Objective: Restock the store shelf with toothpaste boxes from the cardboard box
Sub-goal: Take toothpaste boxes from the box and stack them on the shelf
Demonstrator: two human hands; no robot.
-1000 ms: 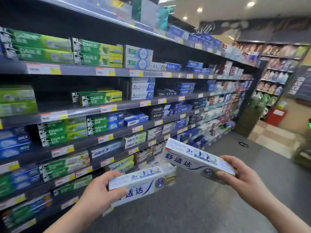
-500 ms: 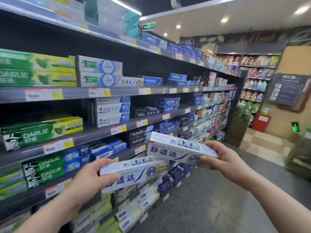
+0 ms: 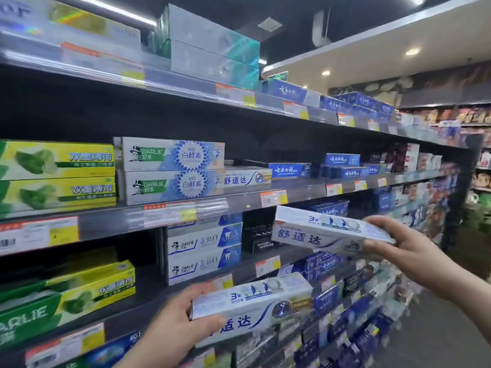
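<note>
- Low in the centre of the frame, the left hand point(image 3: 172, 322) grips a long white-and-blue cardboard toothpaste box point(image 3: 255, 304) by its left end. The thumb lies across the front face and the fingers curl over the top edge.
- That box sits in the air in front of the lower shelves, its right end riding a little higher than its left. I cannot tell whether it touches anything behind it.
- At the right of the frame, the right hand point(image 3: 398, 248) holds a second white-and-blue toothpaste box point(image 3: 326, 232) by its right end, with the thumb pressed on the front and the fingers hooked over the top.
- This second box slopes down toward the right. Its left end is just under the front rail of the grey metal store shelf point(image 3: 239, 201) at mid-frame, near an orange-and-yellow price tag point(image 3: 273, 198).
- The two held boxes are apart, the second above and to the right of the first.
- On that mid-frame shelf a matching white-and-blue box point(image 3: 247, 177) lies flat on its own.
- Just to its left stands a stack of two white Darlie boxes point(image 3: 172, 155).
- To its right sit dark-blue boxes point(image 3: 289, 170).
- At the far left, two yellow-and-green boxes point(image 3: 58, 160) are stacked one on the other.
</note>
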